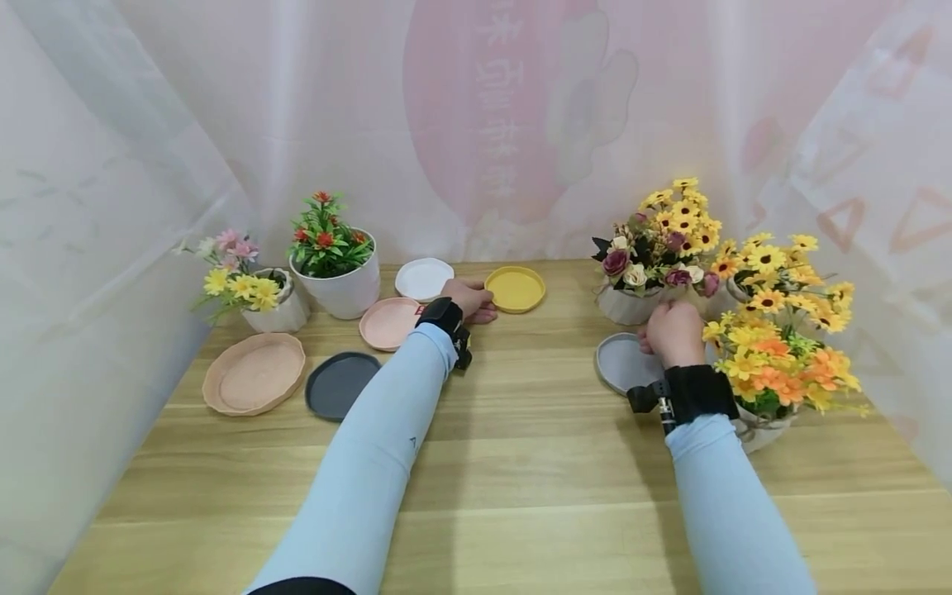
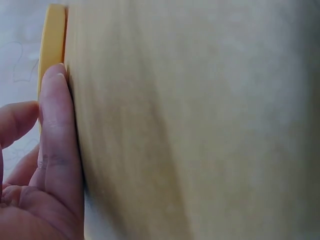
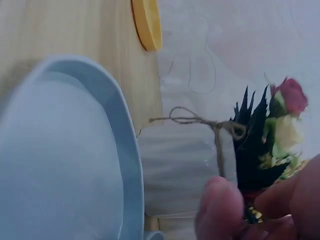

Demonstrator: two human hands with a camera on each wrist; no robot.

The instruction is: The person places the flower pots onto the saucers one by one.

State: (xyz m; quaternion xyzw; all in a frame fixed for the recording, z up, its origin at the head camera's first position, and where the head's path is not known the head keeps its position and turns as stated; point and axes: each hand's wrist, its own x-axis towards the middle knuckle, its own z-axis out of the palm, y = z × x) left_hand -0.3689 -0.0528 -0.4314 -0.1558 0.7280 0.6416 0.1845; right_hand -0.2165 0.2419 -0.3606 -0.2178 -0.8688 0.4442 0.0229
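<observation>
My left hand (image 1: 467, 299) pinches the near-left edge of a round yellow saucer (image 1: 516, 289) at the back of the table. In the left wrist view, the thumb lies at the rim of the yellow saucer (image 2: 51, 42), with straighter fingers along its underside. At the right, my right hand (image 1: 675, 332) grips the rim of a white pot (image 1: 625, 306) of purple and cream roses. The right wrist view shows the thumb over the rim of the pot (image 3: 180, 167), by its twine bow; the other fingers are partly hidden. A grey saucer (image 1: 619, 362) lies just below that hand.
Left stand a pot of pink and yellow flowers (image 1: 277, 312) and a white pot with red flowers (image 1: 342, 281). White (image 1: 424, 278), pink (image 1: 387, 324), dark grey (image 1: 338, 387) and peach saucers (image 1: 255, 373) lie nearby. Yellow (image 1: 781, 281) and orange flowers (image 1: 781, 368) crowd the right forearm.
</observation>
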